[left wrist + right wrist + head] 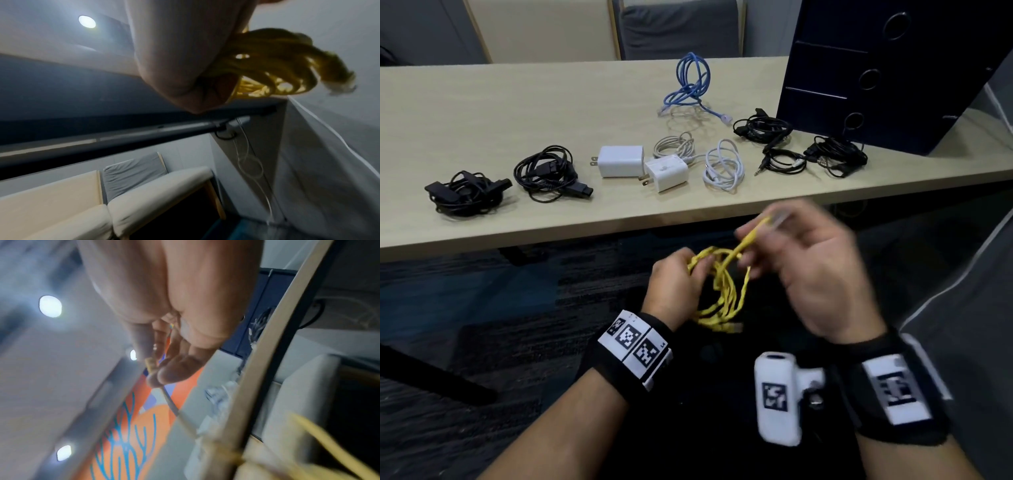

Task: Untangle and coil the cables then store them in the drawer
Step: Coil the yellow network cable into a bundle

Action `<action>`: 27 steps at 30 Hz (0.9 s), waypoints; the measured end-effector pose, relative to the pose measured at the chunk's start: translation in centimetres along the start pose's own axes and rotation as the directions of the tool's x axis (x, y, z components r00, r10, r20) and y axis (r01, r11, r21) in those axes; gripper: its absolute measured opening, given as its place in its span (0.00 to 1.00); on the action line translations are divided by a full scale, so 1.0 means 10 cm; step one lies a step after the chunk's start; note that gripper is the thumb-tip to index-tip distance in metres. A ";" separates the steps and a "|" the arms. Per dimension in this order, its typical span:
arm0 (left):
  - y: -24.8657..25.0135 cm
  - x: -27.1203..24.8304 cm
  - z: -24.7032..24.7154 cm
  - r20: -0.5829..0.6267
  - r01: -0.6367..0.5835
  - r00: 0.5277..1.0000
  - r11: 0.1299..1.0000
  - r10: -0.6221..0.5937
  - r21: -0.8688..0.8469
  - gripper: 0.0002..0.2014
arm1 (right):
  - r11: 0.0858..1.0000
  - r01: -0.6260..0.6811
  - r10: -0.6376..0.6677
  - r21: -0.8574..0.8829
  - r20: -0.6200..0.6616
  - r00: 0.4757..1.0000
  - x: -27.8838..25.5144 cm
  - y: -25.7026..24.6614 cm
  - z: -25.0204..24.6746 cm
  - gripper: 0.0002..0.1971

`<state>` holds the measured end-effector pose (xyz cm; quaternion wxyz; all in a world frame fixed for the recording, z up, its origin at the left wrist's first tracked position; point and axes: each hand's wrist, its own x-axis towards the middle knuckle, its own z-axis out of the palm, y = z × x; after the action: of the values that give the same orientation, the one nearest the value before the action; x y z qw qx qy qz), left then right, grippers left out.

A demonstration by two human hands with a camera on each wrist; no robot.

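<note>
Yellow cable (722,284) hung in loose loops below the table (482,113) edge, in front of the person: the left hand (671,284) had its fingers curled round the bunched loops, while the right hand (815,270), blurred, pinched the plug end between fingertips (176,371) and lifted it toward the table. Other cables lay on the table near the closed drawer unit (893,68). Judged risk: a hard pull on the free end could tighten a knot, or spill loops from the left hand.
</note>
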<state>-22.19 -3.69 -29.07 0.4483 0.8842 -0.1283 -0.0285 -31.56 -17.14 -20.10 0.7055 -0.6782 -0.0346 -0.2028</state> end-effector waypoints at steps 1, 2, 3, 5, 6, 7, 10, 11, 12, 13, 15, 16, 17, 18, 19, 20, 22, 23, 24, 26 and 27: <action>-0.07 -0.02 0.01 0.032 0.001 0.999 1.000 -0.001 0.009 0.17 | 0.994 0.035 -0.028 0.102 -0.061 0.998 0.05 -0.12 -0.08 0.06; -0.13 -0.05 0.01 0.066 -0.002 0.998 1.000 0.003 -0.016 0.18 | 0.987 0.079 -0.061 0.142 -0.122 0.991 0.10 -0.22 -0.18 0.04; -0.17 -0.06 0.00 0.093 -0.012 0.996 0.998 0.018 -0.062 0.18 | 0.982 0.114 -0.086 0.151 -0.177 0.980 0.15 -0.27 -0.29 0.03; -0.15 -0.06 -0.02 0.108 -0.045 0.992 0.987 0.062 -0.155 0.18 | 0.983 0.115 -0.067 0.141 -0.308 0.949 0.22 -0.19 -0.48 0.06; -0.11 -0.06 -0.03 0.110 -0.042 0.992 0.972 0.069 -0.231 0.18 | 0.983 0.090 -0.022 0.162 -0.378 0.926 0.25 -0.08 -0.55 0.07; -0.06 -0.07 -0.05 0.131 -0.017 0.989 0.941 0.064 -0.337 0.18 | 0.976 0.057 0.045 0.212 -0.447 0.893 0.27 0.06 -0.61 0.08; 0.08 -0.11 -0.09 0.250 0.122 0.967 0.758 0.056 -0.641 0.17 | 0.901 -0.030 0.295 0.433 -0.563 0.772 0.28 0.45 -0.72 0.09; 0.12 -0.13 -0.10 0.271 0.149 0.960 0.706 0.064 -0.693 0.17 | 0.878 -0.051 0.353 0.476 -0.570 0.742 0.28 0.56 -0.74 0.09; 0.15 -0.15 -0.10 0.284 0.167 0.956 0.661 0.072 -0.731 0.18 | 0.862 -0.079 0.398 0.500 -0.573 0.716 0.26 0.65 -0.73 0.08; 0.18 -0.16 -0.11 0.291 0.186 0.954 0.621 0.071 -0.761 0.19 | 0.851 -0.113 0.436 0.513 -0.569 0.697 0.26 0.74 -0.71 0.08; 0.25 -0.16 -0.11 0.299 0.223 0.953 0.561 0.046 -0.797 0.19 | 0.826 -0.228 0.517 0.515 -0.532 0.671 0.23 0.88 -0.64 0.08; 0.28 -0.15 -0.10 0.298 0.236 0.954 0.537 0.031 -0.810 0.19 | 0.805 -0.313 0.564 0.503 -0.489 0.666 0.21 0.93 -0.59 0.08; 0.30 -0.14 -0.09 0.295 0.244 0.955 0.515 0.019 -0.822 0.18 | 0.776 -0.414 0.615 0.476 -0.424 0.665 0.19 0.94 -0.53 0.07; 0.32 -0.13 -0.07 0.291 0.250 0.957 0.496 0.006 -0.831 0.18 | 0.744 -0.514 0.660 0.427 -0.351 0.664 0.16 0.95 -0.46 0.07; 0.34 -0.13 -0.05 0.288 0.253 0.958 0.483 -0.003 -0.838 0.18 | 0.716 -0.592 0.694 0.371 -0.278 0.665 0.12 0.93 -0.38 0.09; 0.35 -0.12 -0.03 0.285 0.255 0.958 0.478 -0.010 -0.840 0.19 | 0.694 -0.641 0.716 0.328 -0.218 0.663 0.09 0.94 -0.32 0.10; 0.35 -0.12 0.02 0.270 0.239 0.963 0.502 -0.011 -0.831 0.19 | 0.663 -0.677 0.736 0.321 -0.112 0.668 0.05 0.90 -0.17 0.12; 0.34 -0.12 0.06 0.253 0.217 0.967 0.531 -0.006 -0.819 0.18 | 0.645 -0.681 0.736 0.346 -0.045 0.675 0.04 0.89 -0.12 0.13; 0.33 -0.12 0.08 0.232 0.193 0.973 0.566 -0.002 -0.802 0.18 | 0.627 -0.682 0.727 0.378 0.032 0.686 0.02 0.87 -0.08 0.13; 0.29 -0.12 0.11 0.197 0.156 0.980 0.616 -0.001 -0.772 0.17 | 0.608 -0.667 0.677 0.431 0.157 0.719 -0.01 0.85 -0.05 0.10; 0.27 -0.12 0.12 0.186 0.142 0.983 0.635 0.003 -0.760 0.17 | 0.616 -0.653 0.641 0.441 0.202 0.741 -0.02 0.86 -0.06 0.15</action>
<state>-24.10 -5.86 -27.65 0.7679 0.6074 -0.1074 -0.1725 -29.02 -17.63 -28.37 0.8763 -0.4480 0.1537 0.0884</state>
